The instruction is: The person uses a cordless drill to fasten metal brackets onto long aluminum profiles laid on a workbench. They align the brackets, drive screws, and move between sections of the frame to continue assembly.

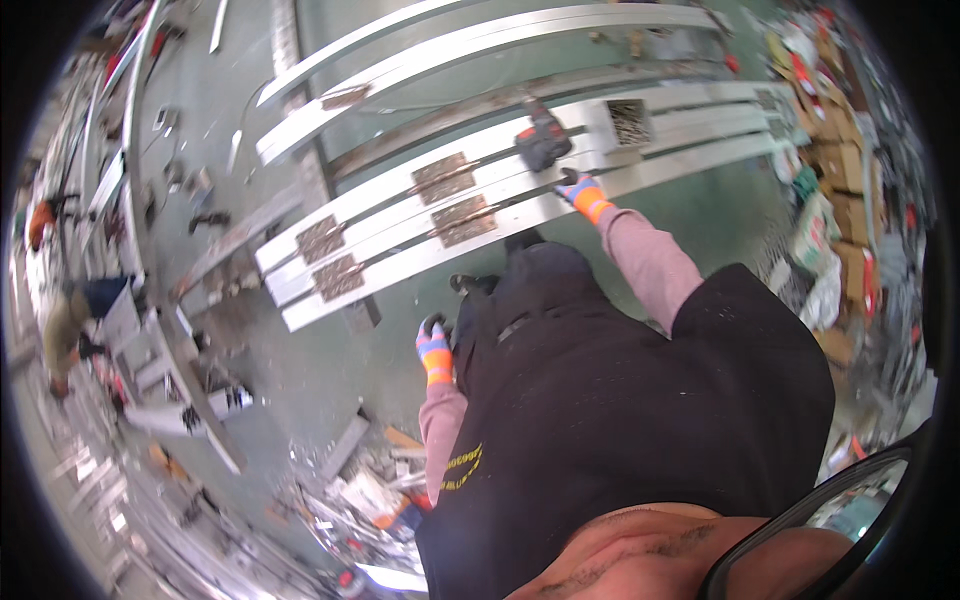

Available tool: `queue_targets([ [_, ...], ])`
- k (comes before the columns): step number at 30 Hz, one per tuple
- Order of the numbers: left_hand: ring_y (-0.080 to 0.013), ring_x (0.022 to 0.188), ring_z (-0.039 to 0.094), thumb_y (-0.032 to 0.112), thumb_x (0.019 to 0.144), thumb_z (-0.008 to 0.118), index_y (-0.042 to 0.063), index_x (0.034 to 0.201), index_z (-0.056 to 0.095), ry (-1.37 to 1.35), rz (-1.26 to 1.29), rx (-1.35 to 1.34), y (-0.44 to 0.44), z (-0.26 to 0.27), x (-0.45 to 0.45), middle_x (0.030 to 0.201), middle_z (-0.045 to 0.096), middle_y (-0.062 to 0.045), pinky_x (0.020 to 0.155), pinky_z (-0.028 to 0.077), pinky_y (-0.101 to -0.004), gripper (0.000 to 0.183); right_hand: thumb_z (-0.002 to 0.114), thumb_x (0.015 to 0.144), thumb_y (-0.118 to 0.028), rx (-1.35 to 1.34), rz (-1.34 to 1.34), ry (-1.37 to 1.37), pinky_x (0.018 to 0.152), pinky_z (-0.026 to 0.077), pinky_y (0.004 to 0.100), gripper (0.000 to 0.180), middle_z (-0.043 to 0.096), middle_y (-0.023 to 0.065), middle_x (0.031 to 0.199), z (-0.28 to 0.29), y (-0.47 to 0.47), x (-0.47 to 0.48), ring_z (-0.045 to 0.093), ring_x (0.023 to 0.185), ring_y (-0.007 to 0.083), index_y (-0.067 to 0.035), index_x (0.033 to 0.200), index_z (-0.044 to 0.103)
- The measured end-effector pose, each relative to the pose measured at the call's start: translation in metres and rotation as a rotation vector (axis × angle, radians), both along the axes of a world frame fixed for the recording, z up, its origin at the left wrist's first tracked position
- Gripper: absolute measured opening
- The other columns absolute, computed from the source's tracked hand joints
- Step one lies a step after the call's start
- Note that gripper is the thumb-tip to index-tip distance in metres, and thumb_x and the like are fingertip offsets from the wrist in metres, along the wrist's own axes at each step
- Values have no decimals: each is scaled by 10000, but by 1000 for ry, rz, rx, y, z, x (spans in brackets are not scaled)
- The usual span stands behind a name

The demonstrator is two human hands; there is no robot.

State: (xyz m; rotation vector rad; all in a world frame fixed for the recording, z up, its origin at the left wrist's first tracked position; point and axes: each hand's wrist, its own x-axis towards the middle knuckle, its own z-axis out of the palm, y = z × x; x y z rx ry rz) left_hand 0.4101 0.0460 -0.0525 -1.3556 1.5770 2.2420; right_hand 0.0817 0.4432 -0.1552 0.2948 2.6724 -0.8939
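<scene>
My right hand (pixel 583 193), in a blue and orange glove with dark fingertips, is at the near edge of the closest of several long pale metal profiles (pixel 525 214). Whether it grips the edge is too blurred to tell. Just beyond its fingers a black and red cordless drill (pixel 541 142) lies across the profiles. Right of the drill stands an open box of small metal fasteners (pixel 628 124). Brown speckled plates (pixel 444 178), each crossed by a thin rod-like strip, rest on the profiles. My left hand (pixel 434 346), gloved alike, hangs beside my thigh with its fingers partly curled, apart from the profiles.
More long profiles (pixel 450 56) lie on supports farther off. Cardboard boxes (pixel 840 169) and bags line the right side. A heap of offcuts (pixel 367 487) lies behind my left arm. At far left a person (pixel 67 322) bends by a metal frame (pixel 191 390).
</scene>
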Motion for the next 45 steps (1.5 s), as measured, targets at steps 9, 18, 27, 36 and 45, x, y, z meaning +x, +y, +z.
queue_targets([
  [9, -160, 649, 623, 50, 901, 493, 35, 1062, 655, -345, 73, -137, -44, 13, 156, 953, 659, -97, 562, 470, -247, 229, 721, 823, -380, -372, -303, -301, 518, 446, 289, 451, 635, 6, 799, 45, -11, 72, 598, 635, 118, -157, 1205, 635],
  [18, -202, 809, 663, -8, 885, 433, -10, 1130, 613, -196, 356, -162, -16, 29, 161, 1037, 661, -131, 648, 500, -272, 304, 702, 831, -293, -658, -456, -422, 590, 448, 339, 689, 664, 6, 1098, 54, -20, 24, 572, 701, 148, -235, 1430, 366],
  [27, -264, 910, 666, -1, 929, 420, -23, 1230, 543, -196, 515, -248, 76, 9, 128, 1132, 628, -180, 800, 539, -331, 326, 821, 732, -295, -237, 120, -491, 581, 437, 274, 722, 645, 13, 1068, 88, -61, -13, 530, 754, 112, -183, 1367, 493],
  [36, -191, 830, 671, 54, 914, 551, 52, 1198, 600, -352, 498, -483, 63, -11, 168, 982, 688, -87, 710, 547, -314, 288, 697, 837, -218, -408, 140, -675, 467, 419, 281, 647, 649, 4, 866, 19, -71, -12, 573, 590, 123, -221, 1414, 404],
  [45, -281, 963, 669, 273, 883, 635, 101, 1103, 680, -483, 446, -523, 27, 74, 149, 1013, 704, -135, 848, 512, -364, 283, 553, 900, -514, -763, -234, -557, 808, 438, 339, 404, 640, -121, 1130, 26, -107, -47, 587, 941, 120, -267, 1214, 611],
])
